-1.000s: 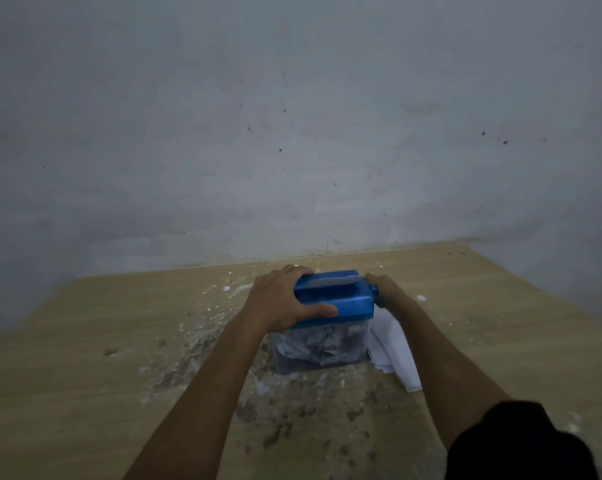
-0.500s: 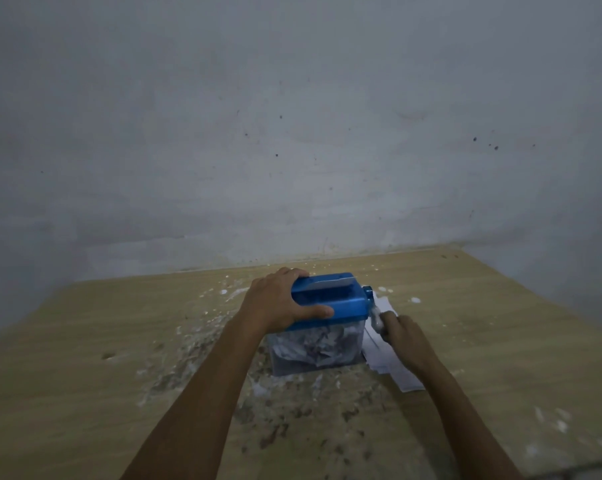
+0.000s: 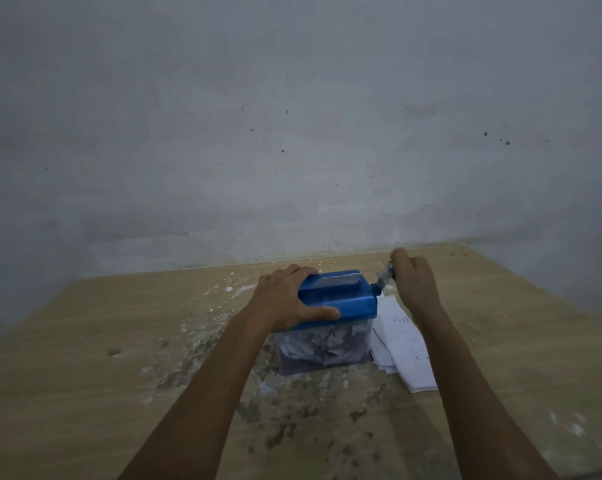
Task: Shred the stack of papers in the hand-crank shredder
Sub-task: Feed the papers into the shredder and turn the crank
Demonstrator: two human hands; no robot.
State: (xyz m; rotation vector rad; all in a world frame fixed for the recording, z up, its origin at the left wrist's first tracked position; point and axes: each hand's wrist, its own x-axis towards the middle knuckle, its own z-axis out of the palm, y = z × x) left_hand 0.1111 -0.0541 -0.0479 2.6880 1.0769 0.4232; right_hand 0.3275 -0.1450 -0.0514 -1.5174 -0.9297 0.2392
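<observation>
In the head view, the shredder (image 3: 341, 299) stands on the wooden table (image 3: 85, 375), a little right of the middle and near the back wall (image 3: 292, 133). Its top part is blue plastic, box-shaped with rounded edges, and a white sheet (image 3: 337, 280) shows at the slot on top. Under the blue top sits a clear bin (image 3: 323, 351), and crumpled white and grey paper strips fill it.

The left hand (image 3: 285, 299) grips the left end of the blue top: the fingers curl over the far edge and the thumb presses along the near side. The right hand (image 3: 413, 282) is at the right side of the shredder, raised above the table, and its fingers are closed around the crank handle (image 3: 384, 277). The handle looks metallic grey and blurred, and it slopes up from a blue hub on the shredder's right side.

The stack of papers (image 3: 403, 344) lies flat on the table just beside the bin on the right, partly below the right forearm. The sheets are white, rectangular and fanned unevenly, with faint small print.

The tabletop has a light wood grain, with white flecks and dark stains around the shredder. The wall is pale grey with small dark spots.
</observation>
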